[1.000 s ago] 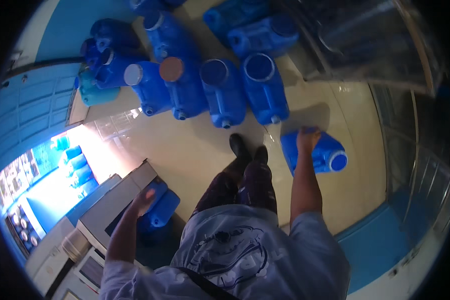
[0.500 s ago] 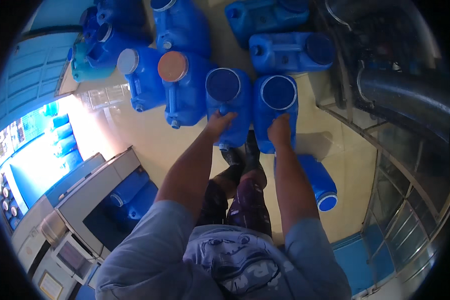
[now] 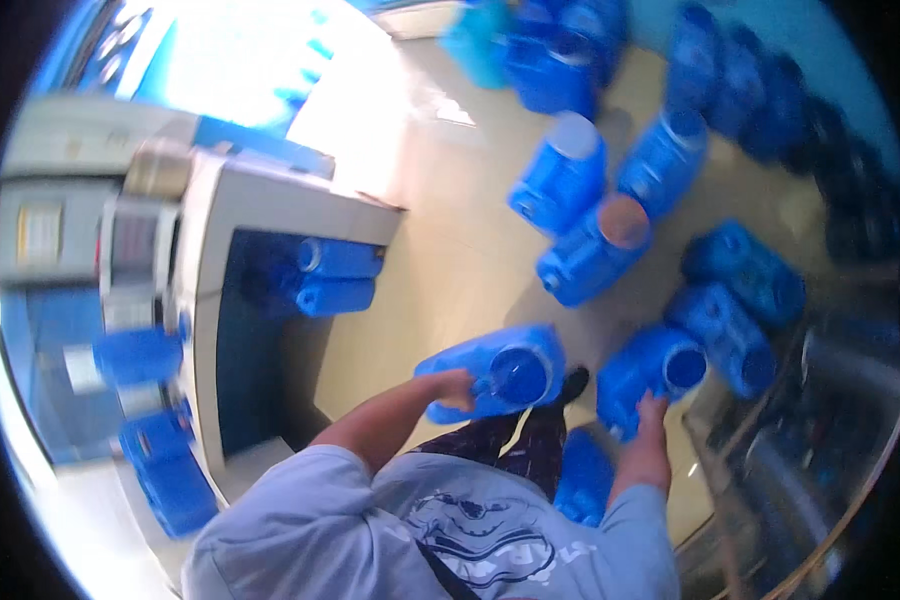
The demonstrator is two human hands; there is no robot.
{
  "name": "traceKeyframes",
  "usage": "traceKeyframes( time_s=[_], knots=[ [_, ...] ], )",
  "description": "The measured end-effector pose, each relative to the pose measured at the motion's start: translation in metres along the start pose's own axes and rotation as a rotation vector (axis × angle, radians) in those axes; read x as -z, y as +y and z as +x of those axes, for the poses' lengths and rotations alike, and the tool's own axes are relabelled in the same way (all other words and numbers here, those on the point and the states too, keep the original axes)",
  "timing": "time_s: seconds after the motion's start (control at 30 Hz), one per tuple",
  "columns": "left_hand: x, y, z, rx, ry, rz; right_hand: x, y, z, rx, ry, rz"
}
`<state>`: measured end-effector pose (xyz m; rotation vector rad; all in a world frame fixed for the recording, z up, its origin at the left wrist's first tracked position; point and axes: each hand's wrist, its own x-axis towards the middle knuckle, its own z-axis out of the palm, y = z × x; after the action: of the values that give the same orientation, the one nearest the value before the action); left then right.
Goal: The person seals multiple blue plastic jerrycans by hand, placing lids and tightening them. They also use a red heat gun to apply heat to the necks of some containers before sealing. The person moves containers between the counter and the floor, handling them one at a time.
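Observation:
My left hand is closed round the handle of a blue water jug, whose wide dark-blue cap faces up beside my fingers. This jug leans over in front of my legs. With its fingers curled, my right hand grips the handle of a second blue water jug, also with a wide dark cap in a pale ring. It is a little apart from the first jug, to the right. Behind my right forearm lies another blue jug, partly hidden by the arm.
Beyond stand an orange-capped jug, a white-capped jug and several more blue jugs. Two jugs lie at the right, beside a dark metal machine. A white counter with jugs beneath it stands at left, near a bright doorway.
My body and view have turned left. Both hands keep hold of their jugs, which have moved away from the orange-capped jug; the left jug has swung out toward the counter and tilted.

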<state>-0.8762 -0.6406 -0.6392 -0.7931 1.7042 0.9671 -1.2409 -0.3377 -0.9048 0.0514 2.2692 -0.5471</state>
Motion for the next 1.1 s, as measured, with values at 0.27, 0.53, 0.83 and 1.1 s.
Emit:
traceKeyframes(
  time_s=[0.27, 0.53, 0.83, 1.1],
  knots=[
    [-0.122, -0.138, -0.158, 0.500, 0.200, -0.650, 0.053, -0.036, -0.081, -0.018, -0.222, 0.062],
    [-0.160, -0.336, -0.166, 0.552, -0.026, -0.932, 0.070, -0.089, -0.188, 0.340, -0.379, -0.848],
    [-0.059, -0.401, -0.120, 0.402, 0.179, -1.138, -0.031, -0.222, -0.285, 0.222, -0.399, -0.719],
    [0.097, -0.436, -0.044, 0.173, 0.381, -1.088, -0.136, -0.311, -0.303, 0.241, -0.496, -0.723]
  ],
)
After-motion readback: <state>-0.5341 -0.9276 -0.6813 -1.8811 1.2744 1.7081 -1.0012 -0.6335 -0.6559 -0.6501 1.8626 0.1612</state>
